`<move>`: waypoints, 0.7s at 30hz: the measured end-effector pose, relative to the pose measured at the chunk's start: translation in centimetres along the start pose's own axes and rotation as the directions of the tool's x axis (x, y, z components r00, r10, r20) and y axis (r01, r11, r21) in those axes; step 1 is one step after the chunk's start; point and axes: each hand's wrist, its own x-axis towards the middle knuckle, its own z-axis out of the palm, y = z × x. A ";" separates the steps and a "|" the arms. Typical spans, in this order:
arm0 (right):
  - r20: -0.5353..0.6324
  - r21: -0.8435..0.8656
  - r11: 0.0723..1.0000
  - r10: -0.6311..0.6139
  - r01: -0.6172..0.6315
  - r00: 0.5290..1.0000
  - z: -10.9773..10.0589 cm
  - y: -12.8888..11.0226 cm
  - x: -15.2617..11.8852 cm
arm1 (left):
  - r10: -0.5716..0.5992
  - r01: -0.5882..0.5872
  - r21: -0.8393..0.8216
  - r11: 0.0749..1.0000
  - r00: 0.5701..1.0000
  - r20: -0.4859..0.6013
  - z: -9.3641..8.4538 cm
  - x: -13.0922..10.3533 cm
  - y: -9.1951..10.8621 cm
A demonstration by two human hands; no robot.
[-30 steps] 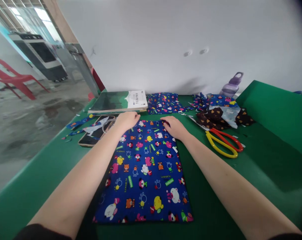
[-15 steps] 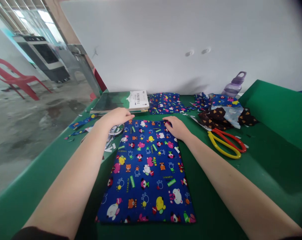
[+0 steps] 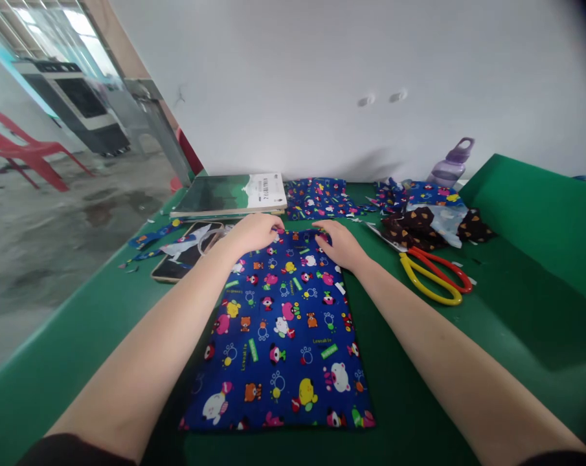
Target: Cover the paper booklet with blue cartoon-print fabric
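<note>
A blue cloth (image 3: pixel 283 330) printed with cartoon animals, paws and lettering lies flat before me, its long sides running away from me. My left hand (image 3: pixel 258 232) is at the left part of its far edge, fingers bent down and closed on the hem. At the far right corner, my right hand (image 3: pixel 340 244) has its fingers over the edge and its thumb on top, pinching the fabric. A small white tag (image 3: pixel 340 288) shows on the cloth's right side. Under my left forearm, a phone (image 3: pixel 169 268) with cloth scraps on it is partly hidden.
Scissors (image 3: pixel 433 278) with red and yellow handles lie on the green table (image 3: pixel 506 343) to the right. Behind are books (image 3: pixel 225 196), a blue cloth piece (image 3: pixel 316 197), brown scraps (image 3: pixel 414 226) and a purple bottle (image 3: pixel 450 165). A white panel (image 3: pixel 293 84) rises at the back.
My left hand has moved right along the cloth's far edge, uncovering more of the phone. My right hand stays at the far right corner. The whole view has shifted slightly.
</note>
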 end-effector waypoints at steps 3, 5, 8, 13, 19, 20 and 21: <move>-0.016 0.005 1.000 -0.017 0.017 1.000 -0.1 -0.1 0.0 | -0.009 0.009 -0.002 1.000 1.000 -0.024 -0.4 0.0 0.5; -0.017 0.007 1.000 -0.024 0.024 1.000 -0.2 -0.1 0.0 | -0.008 0.009 0.003 1.000 0.999 -0.035 -0.8 -0.1 0.9; -0.008 0.011 1.000 -0.028 0.028 1.000 -0.1 -0.1 0.0 | 0.002 0.000 0.026 1.000 0.999 -0.047 -1.3 -0.3 1.4; 0.014 0.021 0.999 -0.025 0.025 1.000 0.0 0.0 0.1 | 0.012 -0.005 0.083 0.997 0.996 -0.085 -1.7 -0.4 2.4; 0.044 0.024 1.000 -0.020 0.019 0.999 0.2 0.2 0.3 | 0.110 -0.073 0.182 0.981 0.973 -0.202 -1.6 -0.3 3.2; 0.044 0.022 1.000 -0.016 0.015 0.999 0.2 0.2 0.3 | 0.121 -0.080 0.190 0.979 0.969 -0.214 -1.6 -0.3 3.3; 0.045 0.020 1.000 -0.011 0.010 0.999 0.2 0.3 0.3 | 0.126 -0.083 0.194 0.978 0.967 -0.223 -1.6 -0.3 3.3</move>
